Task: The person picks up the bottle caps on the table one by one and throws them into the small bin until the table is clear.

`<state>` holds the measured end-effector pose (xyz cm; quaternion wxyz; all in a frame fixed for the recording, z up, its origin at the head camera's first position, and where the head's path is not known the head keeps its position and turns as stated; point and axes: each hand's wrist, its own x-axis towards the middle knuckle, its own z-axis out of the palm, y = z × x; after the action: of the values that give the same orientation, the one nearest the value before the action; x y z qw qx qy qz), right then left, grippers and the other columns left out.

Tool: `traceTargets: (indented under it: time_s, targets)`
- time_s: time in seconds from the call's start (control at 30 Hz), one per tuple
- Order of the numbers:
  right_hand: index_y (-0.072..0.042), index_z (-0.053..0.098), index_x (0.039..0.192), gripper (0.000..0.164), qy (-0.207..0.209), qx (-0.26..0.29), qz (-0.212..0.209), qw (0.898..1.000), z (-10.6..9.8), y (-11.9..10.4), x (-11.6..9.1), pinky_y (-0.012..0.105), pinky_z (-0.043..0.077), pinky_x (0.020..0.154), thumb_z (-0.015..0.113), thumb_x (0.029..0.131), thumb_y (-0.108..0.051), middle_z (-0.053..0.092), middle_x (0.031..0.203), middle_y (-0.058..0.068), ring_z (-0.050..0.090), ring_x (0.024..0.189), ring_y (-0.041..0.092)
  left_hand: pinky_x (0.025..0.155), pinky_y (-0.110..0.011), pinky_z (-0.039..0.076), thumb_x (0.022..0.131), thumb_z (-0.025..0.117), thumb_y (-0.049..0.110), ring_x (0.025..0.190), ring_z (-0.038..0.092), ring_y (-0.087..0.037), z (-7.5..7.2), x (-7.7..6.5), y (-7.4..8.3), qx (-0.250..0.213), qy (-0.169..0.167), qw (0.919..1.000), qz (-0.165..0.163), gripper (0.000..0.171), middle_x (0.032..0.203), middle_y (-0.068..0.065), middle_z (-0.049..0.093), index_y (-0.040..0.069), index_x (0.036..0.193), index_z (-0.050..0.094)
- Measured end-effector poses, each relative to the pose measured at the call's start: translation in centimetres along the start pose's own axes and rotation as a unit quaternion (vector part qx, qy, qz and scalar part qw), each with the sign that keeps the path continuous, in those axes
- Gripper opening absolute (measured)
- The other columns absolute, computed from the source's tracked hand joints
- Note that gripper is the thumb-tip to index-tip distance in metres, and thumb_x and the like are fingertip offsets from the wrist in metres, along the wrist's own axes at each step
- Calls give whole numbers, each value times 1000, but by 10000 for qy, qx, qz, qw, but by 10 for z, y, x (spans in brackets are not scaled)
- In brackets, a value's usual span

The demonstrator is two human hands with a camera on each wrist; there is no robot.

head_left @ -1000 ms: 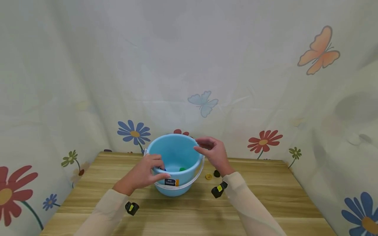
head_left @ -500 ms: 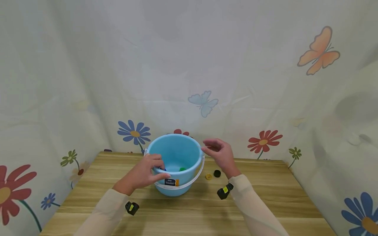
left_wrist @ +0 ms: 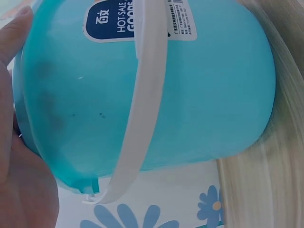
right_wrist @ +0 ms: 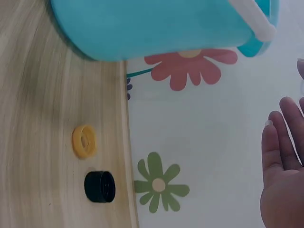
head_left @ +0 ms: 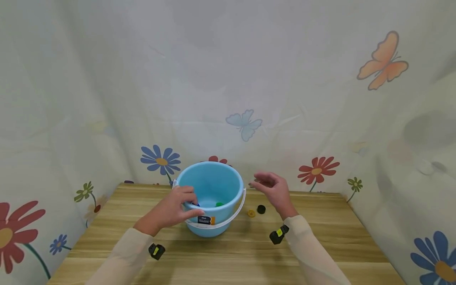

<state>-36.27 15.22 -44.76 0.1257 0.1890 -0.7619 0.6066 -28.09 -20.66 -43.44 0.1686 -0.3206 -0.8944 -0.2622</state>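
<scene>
A light blue bucket (head_left: pixel 210 215) stands upright on the wooden table, its white handle (left_wrist: pixel 151 95) hanging down across the front. My left hand (head_left: pixel 174 208) grips its near left rim, fingers over the inside and thumb along the outside. Inside the bucket, a green piece (head_left: pixel 219 204) and a blue piece (head_left: pixel 196 204) show only in part. To the right of the bucket my right hand (head_left: pixel 274 190) is raised in the air, thumb and fingers loosely curved and apart. On the table below it lie a yellow bottle cap (right_wrist: pixel 84 141) and a black bottle cap (right_wrist: pixel 99 186).
The wooden table (head_left: pixel 320 245) ends at a pale cloth backdrop (head_left: pixel 178 99) printed with flowers and butterflies. More of this cloth hangs at the left and right sides. A label (left_wrist: pixel 111 21) is on the bucket's outer wall. A small black camera (head_left: pixel 278 235) is worn on each wrist.
My right hand has moved right, away from the bucket's right rim, and slightly lower, leaving the black cap in fuller view. The left hand and the bucket have stayed in place.
</scene>
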Motion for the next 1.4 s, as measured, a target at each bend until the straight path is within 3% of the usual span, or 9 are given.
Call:
traceTargets:
  time_s: [0.1,0.37,0.6,0.97,1.17,1.4]
  targets:
    - [-10,71,121,39,-3,-47,14,10000,-5,5,-2,19,55,90,83,88,-26,72,123,11,66,117,34,85,-41,55,85,77,56,92,52,-10,-3,0,1,141,-92,9998,89,27,86,15,53,31,83,68]
    - [-6,70,122,48,28,-258,294,9992,-15,17,-8,19,55,89,84,86,-35,71,123,12,68,108,16,83,-40,56,86,80,47,91,52,-9,-13,1,7,538,-347,9971,403,21,88,14,55,29,85,70]
    - [-4,70,121,45,-2,-387,537,9978,-21,30,-11,16,53,89,83,88,-31,68,126,22,68,110,23,84,-41,56,86,79,47,92,51,-9,-16,2,8,740,-482,9949,485,20,88,14,55,29,88,71]
    - [-11,74,116,30,28,-845,833,9929,-23,60,-20,25,56,86,82,88,-19,74,117,14,70,103,18,85,-42,56,87,79,47,92,51,-10,-15,1,10,793,-463,9945,506,20,89,13,55,28,90,72]
    - [-9,74,116,32,-38,-862,965,9916,-22,74,-23,26,56,87,83,87,-18,71,122,22,70,106,23,85,-41,56,86,80,46,92,51,-9,-12,2,7,819,-439,9941,564,20,89,13,55,28,89,72]
    - [-5,74,117,36,31,-1038,1252,9867,-18,82,-24,34,57,89,85,85,-19,73,119,18,70,104,23,86,-42,56,87,78,49,93,52,-9,-12,3,5,806,-472,9942,539,21,90,13,56,29,89,72]
